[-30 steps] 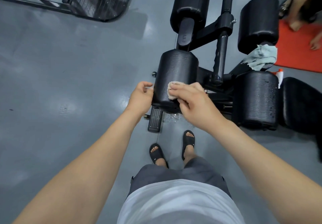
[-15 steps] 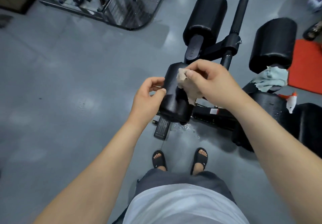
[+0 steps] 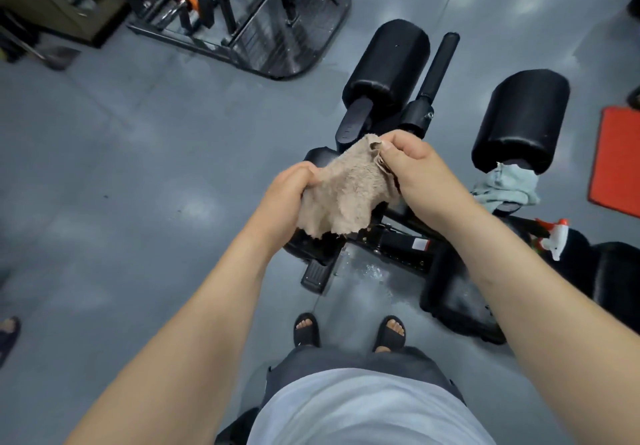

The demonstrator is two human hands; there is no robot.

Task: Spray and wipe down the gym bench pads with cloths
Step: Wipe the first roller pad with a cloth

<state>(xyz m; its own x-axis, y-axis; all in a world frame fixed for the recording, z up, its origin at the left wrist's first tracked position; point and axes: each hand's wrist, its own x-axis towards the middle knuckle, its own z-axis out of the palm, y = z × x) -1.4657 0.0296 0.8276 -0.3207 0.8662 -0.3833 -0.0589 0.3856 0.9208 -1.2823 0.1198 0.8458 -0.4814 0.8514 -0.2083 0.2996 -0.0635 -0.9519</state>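
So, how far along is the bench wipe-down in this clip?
Spraying looks done here: liquid pools on the grey floor and the black near-right roller pad glistens wet. In hand: the left hand and right hand both grip the beige terry cloth, held off the pads, probably refolding it. Left: that wet pad at least; I cannot tell whether the far-left black roller pad or far-right black roller pad was wiped.

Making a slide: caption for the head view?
Left hand and right hand hold a beige cloth over a black pad; spray bottle nearby.
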